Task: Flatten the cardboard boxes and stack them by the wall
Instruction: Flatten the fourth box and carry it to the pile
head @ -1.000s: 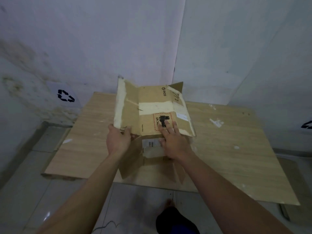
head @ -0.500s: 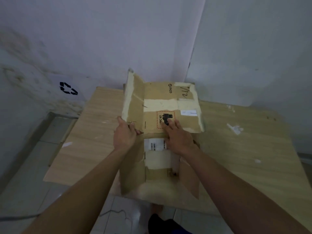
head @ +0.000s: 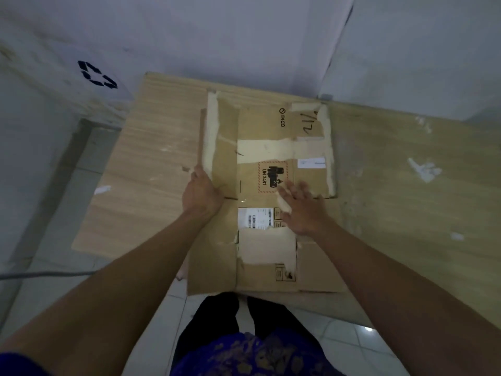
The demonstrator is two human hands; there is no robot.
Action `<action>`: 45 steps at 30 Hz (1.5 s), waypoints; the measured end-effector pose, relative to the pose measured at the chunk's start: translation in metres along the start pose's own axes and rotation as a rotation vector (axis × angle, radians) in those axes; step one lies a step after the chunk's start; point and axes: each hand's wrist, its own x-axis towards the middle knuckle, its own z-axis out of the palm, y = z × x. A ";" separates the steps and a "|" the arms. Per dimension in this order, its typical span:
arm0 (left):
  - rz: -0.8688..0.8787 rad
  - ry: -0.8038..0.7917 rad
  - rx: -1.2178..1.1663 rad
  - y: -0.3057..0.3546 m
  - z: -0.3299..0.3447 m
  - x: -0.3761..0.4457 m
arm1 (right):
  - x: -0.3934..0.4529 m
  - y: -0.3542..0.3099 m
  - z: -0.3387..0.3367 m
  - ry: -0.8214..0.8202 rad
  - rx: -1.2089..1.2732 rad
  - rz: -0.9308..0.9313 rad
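A flattened cardboard box (head: 267,191) is pressed onto a wooden board (head: 151,164) in a wall corner. Its nine o'clock flap edge is gripped by the left hand (head: 201,192); the right hand (head: 301,210) lies spread, fingers straight. Creases are best flattened outward.

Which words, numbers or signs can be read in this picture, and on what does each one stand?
"PICO", beside a round logo: printed on the cardboard box.
"UN 3481": on the red-bordered battery label on the box.
Handwritten strokes, perhaps "11/7": on the box, uncertain.
Recycling arrows sign, no words: on the wall.
Shipping label with barcode, small white sticker, black-framed marks: too small to read.
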 end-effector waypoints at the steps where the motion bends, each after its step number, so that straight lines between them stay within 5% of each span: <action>1: 0.003 0.045 0.039 0.000 0.005 0.002 | 0.000 0.000 0.001 0.014 0.013 -0.007; 3: -0.024 0.093 0.095 0.002 0.013 0.004 | 0.000 -0.002 0.002 0.074 0.052 0.001; 5: -0.116 -0.024 0.066 0.003 0.020 0.006 | -0.001 -0.002 0.006 0.203 0.172 0.080; 8: -0.269 -0.188 0.013 -0.001 0.028 0.004 | -0.006 0.002 0.004 0.311 0.464 0.417; 11: -0.274 -0.123 0.003 -0.005 0.033 0.007 | -0.009 0.004 0.000 0.282 0.487 0.607; 21: -0.353 -0.149 -0.277 -0.027 0.020 0.018 | -0.004 0.008 -0.007 0.277 0.546 0.705; 29: -0.211 -0.122 -0.396 -0.027 0.014 0.008 | -0.006 0.011 -0.015 0.298 0.559 0.672; 45: 0.087 0.099 -0.021 -0.027 0.016 -0.005 | -0.019 -0.017 -0.007 0.478 0.550 0.563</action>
